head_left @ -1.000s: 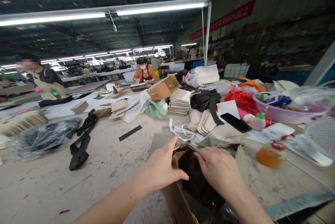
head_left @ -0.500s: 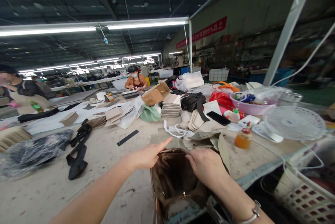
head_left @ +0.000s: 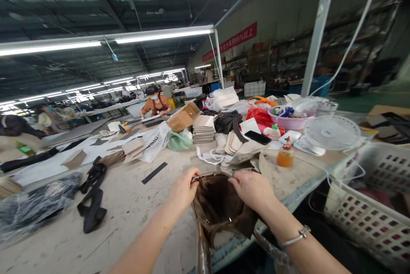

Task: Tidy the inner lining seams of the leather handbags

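The brown bag (head_left: 221,199), held over the near edge of the table (head_left: 128,214) with its mouth already spread, is gripped at the rim by the left hand (head_left: 183,187) and right hand (head_left: 253,189), while what work remains cannot be told.

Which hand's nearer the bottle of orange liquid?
Right. The right hand holds the right side of the brown bag's rim, left of the bottle; the left hand holds the rim's left side, farther from it across the opening.
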`<state>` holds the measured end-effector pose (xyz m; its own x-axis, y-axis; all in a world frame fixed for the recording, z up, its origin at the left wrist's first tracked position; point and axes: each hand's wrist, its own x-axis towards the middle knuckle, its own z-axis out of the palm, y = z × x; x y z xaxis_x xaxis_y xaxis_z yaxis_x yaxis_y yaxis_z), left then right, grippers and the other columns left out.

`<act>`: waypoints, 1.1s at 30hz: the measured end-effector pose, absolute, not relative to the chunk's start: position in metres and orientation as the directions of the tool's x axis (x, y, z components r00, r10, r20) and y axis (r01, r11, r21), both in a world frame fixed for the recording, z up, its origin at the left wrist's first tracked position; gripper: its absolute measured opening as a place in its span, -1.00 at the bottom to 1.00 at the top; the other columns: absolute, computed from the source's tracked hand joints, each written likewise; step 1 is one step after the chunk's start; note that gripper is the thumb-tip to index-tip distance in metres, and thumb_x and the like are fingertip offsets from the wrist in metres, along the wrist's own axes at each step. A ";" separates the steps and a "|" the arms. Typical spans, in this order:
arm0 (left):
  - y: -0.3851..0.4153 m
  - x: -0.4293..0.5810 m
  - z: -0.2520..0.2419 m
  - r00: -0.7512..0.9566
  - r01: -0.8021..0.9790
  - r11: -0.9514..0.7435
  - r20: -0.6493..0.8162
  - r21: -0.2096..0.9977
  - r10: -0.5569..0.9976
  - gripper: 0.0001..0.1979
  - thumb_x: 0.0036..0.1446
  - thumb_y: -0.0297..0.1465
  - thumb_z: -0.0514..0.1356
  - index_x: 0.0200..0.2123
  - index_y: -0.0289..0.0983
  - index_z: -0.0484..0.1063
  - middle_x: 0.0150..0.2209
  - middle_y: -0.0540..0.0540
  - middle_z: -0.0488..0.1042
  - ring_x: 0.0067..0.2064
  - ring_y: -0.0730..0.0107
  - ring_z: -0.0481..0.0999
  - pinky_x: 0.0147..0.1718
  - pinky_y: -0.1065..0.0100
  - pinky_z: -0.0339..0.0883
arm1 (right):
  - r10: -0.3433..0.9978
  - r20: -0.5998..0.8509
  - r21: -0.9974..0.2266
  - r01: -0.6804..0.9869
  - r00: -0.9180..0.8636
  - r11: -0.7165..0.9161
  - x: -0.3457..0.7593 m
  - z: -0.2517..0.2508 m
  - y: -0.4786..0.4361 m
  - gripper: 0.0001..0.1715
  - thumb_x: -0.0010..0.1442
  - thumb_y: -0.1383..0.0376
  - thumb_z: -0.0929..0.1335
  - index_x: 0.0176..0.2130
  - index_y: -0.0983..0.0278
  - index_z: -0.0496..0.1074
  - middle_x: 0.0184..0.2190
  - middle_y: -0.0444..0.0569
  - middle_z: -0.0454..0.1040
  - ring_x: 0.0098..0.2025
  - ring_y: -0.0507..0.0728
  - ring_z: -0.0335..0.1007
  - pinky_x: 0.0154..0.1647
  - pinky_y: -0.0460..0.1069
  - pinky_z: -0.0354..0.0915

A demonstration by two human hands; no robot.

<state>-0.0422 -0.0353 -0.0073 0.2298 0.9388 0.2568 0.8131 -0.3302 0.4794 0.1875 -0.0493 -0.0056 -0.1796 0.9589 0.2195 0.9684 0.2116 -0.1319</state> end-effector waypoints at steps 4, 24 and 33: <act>-0.029 -0.038 -0.008 0.348 0.819 -0.452 0.322 0.354 0.881 -0.65 0.00 -0.61 0.14 -0.15 -0.15 0.37 0.09 -0.07 0.33 -0.03 0.25 0.45 -0.05 0.25 0.30 | 0.963 0.190 -0.135 0.967 -0.191 0.218 0.187 -0.003 -0.044 -0.64 0.25 0.10 0.25 -0.39 0.23 0.51 -0.37 0.03 0.57 -0.25 0.18 0.48 -0.30 -0.02 0.24; -0.015 -0.007 -0.005 0.441 0.737 -0.575 0.390 0.357 0.808 -0.85 0.00 -0.56 0.22 -0.55 -0.24 0.44 -0.13 -0.06 0.44 -0.04 0.23 0.43 0.01 0.18 0.24 | 0.964 0.223 -0.160 0.970 -0.148 0.186 0.192 -0.013 -0.038 -0.64 0.26 0.14 0.23 -0.36 0.22 0.52 -0.36 0.01 0.57 -0.26 0.19 0.49 -0.31 -0.02 0.25; -0.007 -0.014 0.002 0.425 0.609 -0.458 0.220 0.648 0.878 -0.78 -0.03 -0.53 0.22 -0.27 -0.22 0.33 -0.20 -0.04 0.47 -0.12 0.31 0.45 -0.05 0.25 0.27 | 0.967 0.210 -0.189 0.964 -0.148 0.188 0.195 -0.012 -0.037 -0.63 0.26 0.13 0.23 -0.37 0.23 0.52 -0.37 0.00 0.57 -0.27 0.17 0.49 -0.30 -0.03 0.25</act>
<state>-0.0142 -0.0073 0.0022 0.4250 0.8779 0.2205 0.6093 -0.4576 0.6475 0.1951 -0.0365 -0.0124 -0.1479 0.9665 0.2097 0.9638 0.1884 -0.1887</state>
